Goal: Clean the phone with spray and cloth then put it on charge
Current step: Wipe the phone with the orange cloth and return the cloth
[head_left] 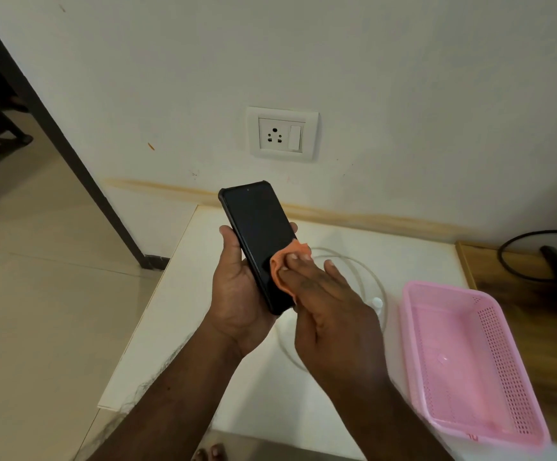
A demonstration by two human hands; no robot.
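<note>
The left hand is holding the phone above the white surface, its grip closing around the lower half of the case with the thumb along the left edge and a fingertip showing past the right edge. The phone is tilting with its top end leaning up and to the left, its dark screen facing the camera. The right hand is lying flat over the phone's lower right part, its grip pressing an orange cloth against the screen under the extended fingers; only a folded bit of cloth is peeking out past the fingertips. Below the hands, a white cable is lying looped on the surface, with a small white piece beside the right wrist that is too blurred to identify. A pink basket is sitting at the right, near the surface's edge. On the wall behind, a white socket with 1 switch is sitting above the phone
</note>
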